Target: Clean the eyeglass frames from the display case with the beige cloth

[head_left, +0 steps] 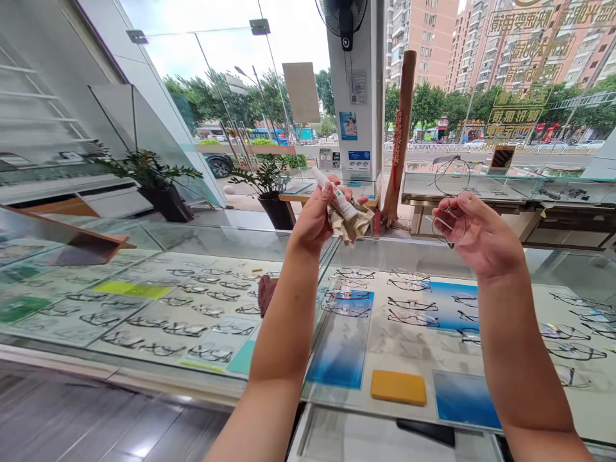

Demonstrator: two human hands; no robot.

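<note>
My left hand [318, 208] is closed around a small white spray bottle [341, 199] with printing on its side. A crumpled beige cloth [353, 226] is bunched in the same hand, below the bottle. Off to the right, my right hand [481, 231] pinches a pair of thin round wire-framed eyeglasses [451, 174], held on edge with one lens above the fingers and the other below. Both hands are raised above the glass display counter [380, 253], apart from each other.
Several rows of eyeglasses [412, 317] fill the counter. A yellow case [398, 387] sits near its front edge, and a brown cloth [266, 294] lies left of my forearm. Beyond stand a potted plant [276, 208], a wooden post [403, 128] and a second display case [529, 183].
</note>
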